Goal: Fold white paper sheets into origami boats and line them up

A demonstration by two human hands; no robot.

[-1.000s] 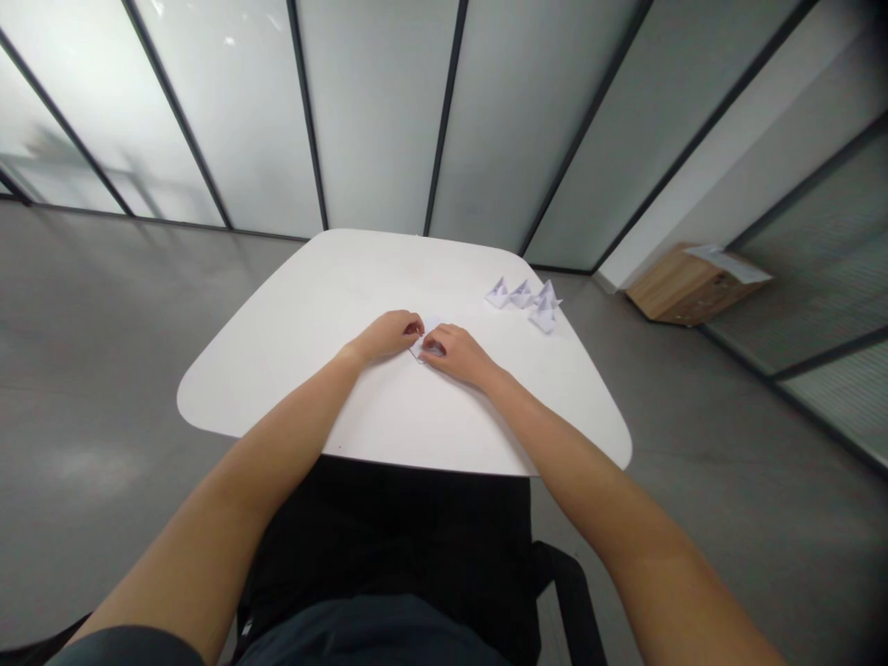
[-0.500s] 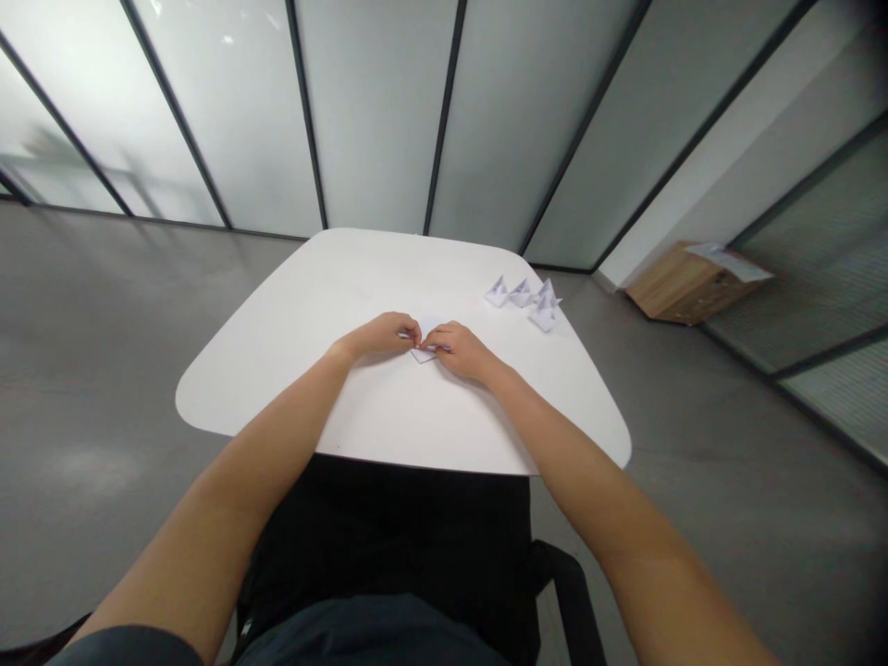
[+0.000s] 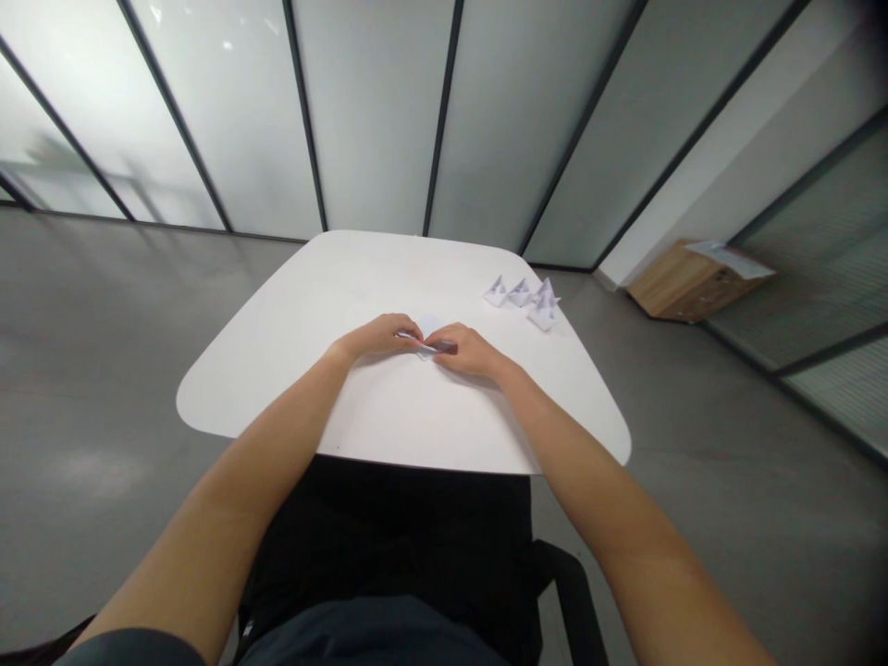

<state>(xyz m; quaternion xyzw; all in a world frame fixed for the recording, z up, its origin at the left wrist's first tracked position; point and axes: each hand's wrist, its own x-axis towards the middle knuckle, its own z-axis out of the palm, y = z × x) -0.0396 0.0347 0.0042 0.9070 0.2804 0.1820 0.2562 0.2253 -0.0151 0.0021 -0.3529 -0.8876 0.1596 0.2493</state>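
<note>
A small piece of folded white paper (image 3: 428,350) is held between my two hands, just above the middle of the white table. My left hand (image 3: 389,335) is closed on its left side, the fingers curled over the edge. On the right side my right hand (image 3: 463,350) pinches the paper between thumb and fingers. Most of the paper is hidden by the fingers, so its exact folded shape does not show. Several folded paper boats (image 3: 520,293) stand beyond my right hand, near the table's right edge.
The white table (image 3: 277,370) has rounded corners and reaches to my lap. A chair armrest (image 3: 565,573) is at my right. Frosted glass panels (image 3: 375,111) rise behind the table. A wooden box (image 3: 686,282) rests on the floor at the right.
The paper's pointed lower corner lay flat toward me before; now the paper is tilted up between my fingers. My right hand has turned slightly, and both hands stay in place.
</note>
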